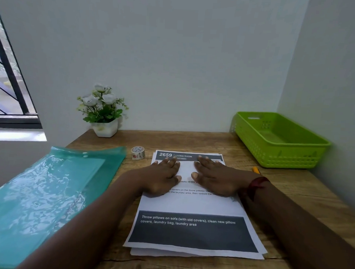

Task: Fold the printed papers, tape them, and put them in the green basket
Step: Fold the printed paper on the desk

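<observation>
The bare left hand (pixel 162 177) lies palm down, fingers straight and slightly spread, pointing away from the body. The bare right hand (pixel 217 177) takes the same pose. Both hands sit side by side, thumbs turned inward, a narrow gap between the thumb tips. The left forearm (pixel 100 212) and right forearm (pixel 295 218) extend forward and converge. A dark red thread band (pixel 256 184) circles the right wrist.

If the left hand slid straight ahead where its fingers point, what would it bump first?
Likely nothing until the wall: the left hand points over the papers, passing right of the tape roll.
</observation>
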A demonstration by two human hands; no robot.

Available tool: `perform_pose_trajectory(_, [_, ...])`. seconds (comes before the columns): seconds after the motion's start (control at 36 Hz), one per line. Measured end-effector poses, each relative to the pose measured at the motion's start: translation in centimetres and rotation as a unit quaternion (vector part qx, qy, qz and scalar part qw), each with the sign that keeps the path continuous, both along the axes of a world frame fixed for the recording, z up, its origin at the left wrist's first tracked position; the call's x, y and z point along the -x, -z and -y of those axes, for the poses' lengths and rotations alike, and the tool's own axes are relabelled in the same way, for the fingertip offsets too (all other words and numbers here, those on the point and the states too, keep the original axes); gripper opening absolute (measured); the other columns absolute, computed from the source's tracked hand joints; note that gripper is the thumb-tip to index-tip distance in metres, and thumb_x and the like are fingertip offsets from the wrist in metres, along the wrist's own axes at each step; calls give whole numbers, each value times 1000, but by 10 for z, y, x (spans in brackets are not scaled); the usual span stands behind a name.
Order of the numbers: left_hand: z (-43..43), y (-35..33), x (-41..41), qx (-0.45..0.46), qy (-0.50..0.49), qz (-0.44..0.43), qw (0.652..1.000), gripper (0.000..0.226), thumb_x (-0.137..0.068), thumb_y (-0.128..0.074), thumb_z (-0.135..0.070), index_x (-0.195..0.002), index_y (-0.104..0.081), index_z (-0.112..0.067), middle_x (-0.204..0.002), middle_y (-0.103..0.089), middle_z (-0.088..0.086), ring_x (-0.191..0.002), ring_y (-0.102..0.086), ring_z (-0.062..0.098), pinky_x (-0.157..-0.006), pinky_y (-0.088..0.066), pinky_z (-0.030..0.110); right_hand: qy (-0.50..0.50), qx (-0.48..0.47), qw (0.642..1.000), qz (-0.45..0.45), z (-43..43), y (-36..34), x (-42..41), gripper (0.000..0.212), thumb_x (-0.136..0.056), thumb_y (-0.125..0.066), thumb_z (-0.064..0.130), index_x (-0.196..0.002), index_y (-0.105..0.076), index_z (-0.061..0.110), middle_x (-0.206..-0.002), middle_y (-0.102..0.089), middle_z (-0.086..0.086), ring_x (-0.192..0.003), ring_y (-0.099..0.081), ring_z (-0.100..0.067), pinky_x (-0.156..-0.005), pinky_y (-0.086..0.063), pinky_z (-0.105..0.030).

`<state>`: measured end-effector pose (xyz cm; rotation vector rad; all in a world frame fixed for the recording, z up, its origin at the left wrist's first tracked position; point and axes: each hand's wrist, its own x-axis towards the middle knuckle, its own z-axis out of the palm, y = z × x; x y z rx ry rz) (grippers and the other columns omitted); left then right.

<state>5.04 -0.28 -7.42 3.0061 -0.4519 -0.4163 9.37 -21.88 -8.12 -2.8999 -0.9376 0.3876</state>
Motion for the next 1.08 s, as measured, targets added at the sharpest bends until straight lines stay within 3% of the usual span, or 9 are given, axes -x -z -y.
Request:
perform_pose_trajectory(0.11, [-3, 0, -2, 2, -8, -3, 1000, 63, -106, -19, -44, -155, 7, -15, -162, 18, 2, -149, 17, 16, -119, 7, 35, 10, -14, 1000, -17, 4, -8, 2, 74, -99, -17, 60, -155, -1, 15, -162, 12, -3, -148, 14, -15, -120, 6, -31])
perform_pose_trajectory(0.28, [-4, 0, -3, 6, -8, -6, 1000, 63, -106, -20, -44, -155, 7, -15, -162, 17, 2, -149, 16, 16, -118, 8, 34, -4, -15, 1000, -1, 8, -15, 1, 69, -102, -22, 52, -153, -15, 6, -163, -1, -12, -150, 4, -21, -122, -9, -41])
perform_pose_trajectory(0.44, [-9, 0, -2, 10, -17, -4, 1000, 64, -106, -21, -44, -155, 6, -14, -163, 16, 2, -149, 16, 17, -121, 6, 36, -5, -14, 1000, 12, 12, -14, -3, 60, -103, -26, 47, -141, -34, 1, -160, -18, -15, -151, -4, -19, -119, -20, -40])
perform_pose_trajectory(0.69, [-8, 0, -3, 10, -14, 7, 1000, 63, -106, -22, -42, -156, 5, -14, -163, 14, 3, -150, 14, 18, -121, 5, 38, -11, 7, 999, 41, 11, -11, -9, 66, -102, -31, 49, -150, -24, 3, -162, -9, -13, -151, -4, -19, -120, -18, -38])
perform_pose_trajectory(0.83, [-10, -6, -1, 18, -8, 31, 999, 61, -107, -25, -39, -156, 0, -14, -163, 14, 5, -149, 17, 23, -122, 3, 43, -15, -22, 998, 56, 11, -11, -9, 57, -100, -32, 52, -129, -46, 5, -157, -23, -13, -144, -27, -22, -113, -31, -39])
perform_pose_trajectory(1.0, [-18, -15, -3, 31, -14, 103, 994, 57, -107, -29, -30, -157, -8, -13, -163, 10, 12, -149, 16, 30, -121, 4, 46, -21, -52, 994, 90, 10, -11, -8, 55, -101, -33, 47, -127, -48, 1, -150, -31, -19, -141, -29, -26, -112, -30, -38])
perform_pose_trajectory(1.08, [-26, -15, -7, 16, -36, 148, 988, 58, -106, -29, -31, -157, -8, -14, -163, 9, 13, -148, 19, 32, -119, 7, 45, -21, -71, 992, 101, 8, -11, -9, 52, -102, -32, 44, -129, -47, 2, -152, -31, -18, -142, -28, -24, -112, -27, -31])
